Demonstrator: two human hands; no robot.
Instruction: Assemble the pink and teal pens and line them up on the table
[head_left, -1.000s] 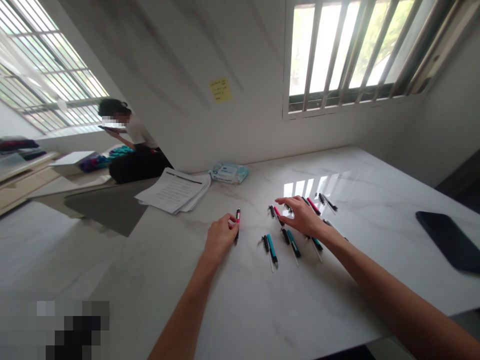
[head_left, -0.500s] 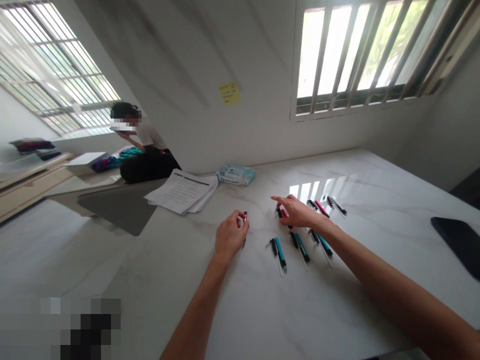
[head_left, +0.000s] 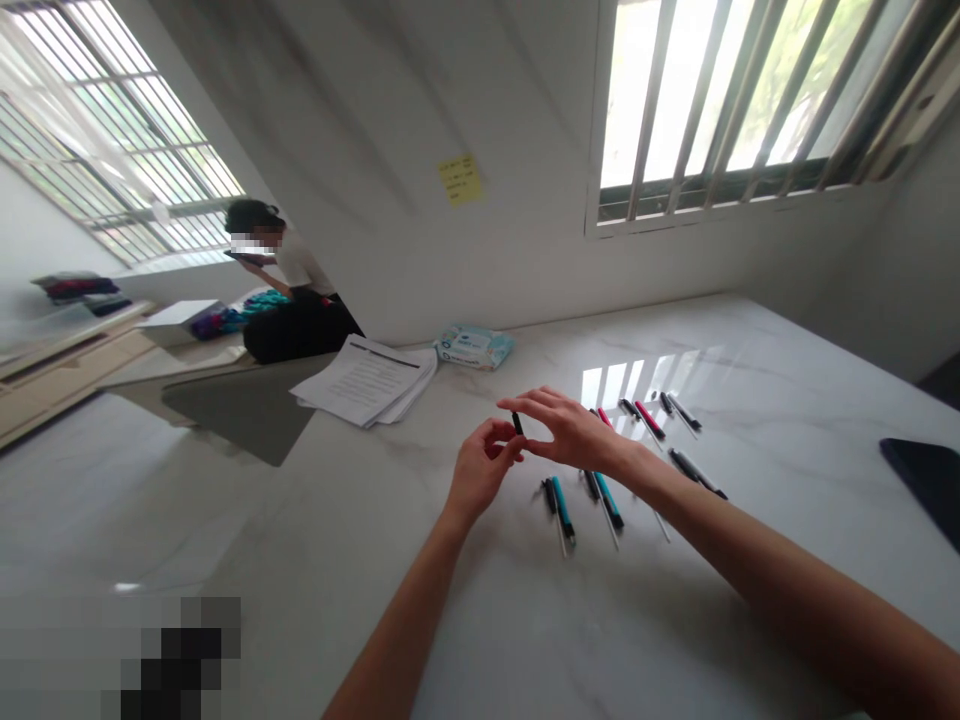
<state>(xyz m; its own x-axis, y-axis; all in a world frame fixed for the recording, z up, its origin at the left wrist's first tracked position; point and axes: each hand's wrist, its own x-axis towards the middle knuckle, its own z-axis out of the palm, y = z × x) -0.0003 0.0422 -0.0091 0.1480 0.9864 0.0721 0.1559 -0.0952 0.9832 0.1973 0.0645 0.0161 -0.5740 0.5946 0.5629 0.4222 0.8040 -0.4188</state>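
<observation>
My left hand (head_left: 484, 468) is closed, with a short black pen part (head_left: 517, 423) standing up at its fingertips. My right hand (head_left: 566, 428) reaches over from the right, thumb and index finger apart around that part. Its thumb touches the left fingertips, and the index finger is close to the part's top. Just below the hands lie a teal pen barrel (head_left: 561, 505) and a second teal barrel (head_left: 607, 500), each with a black piece and a thin refill alongside. A red pen barrel (head_left: 649, 419) lies to the right. My right hand and forearm partly hide other pen parts.
A dark pen (head_left: 697, 472) lies beyond my right forearm, and a black flat object (head_left: 926, 490) is at the right. Papers (head_left: 364, 382) and a wipes pack (head_left: 474, 347) lie at the back. A person (head_left: 289, 285) sits at the far left.
My right hand has moved left from the pen parts to meet my left hand. My left hand has shifted slightly right, with the black part showing at its fingertips.
</observation>
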